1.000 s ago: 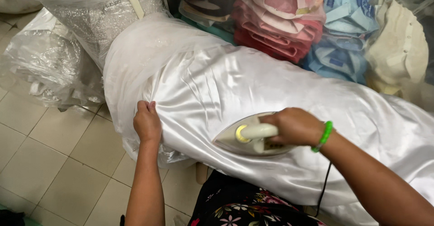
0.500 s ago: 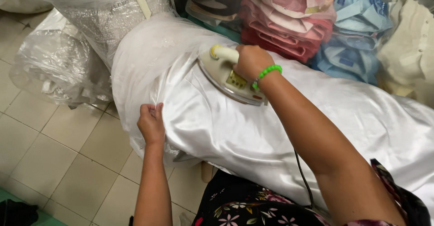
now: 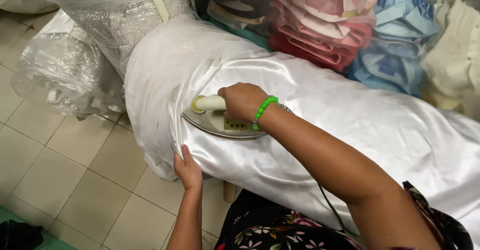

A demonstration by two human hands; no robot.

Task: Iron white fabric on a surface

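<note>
We see a white satin cloth [image 3: 350, 115] spread over a padded ironing table, filling most of the view. Behind it lie clear plastic bags of fabric [image 3: 95, 35] on the tiled floor [image 3: 60, 180] and stacks of folded pink and blue garments [image 3: 345, 25]. On the cloth near its left end rests a cream electric iron [image 3: 220, 122]. Our right hand [image 3: 244, 101], with a green bead bracelet [image 3: 264, 111] at the wrist, has its grip closed around the iron's handle. Our left hand [image 3: 188, 170] pinches the cloth's hanging edge just below the iron, fingers curled shut on the satin.
</note>
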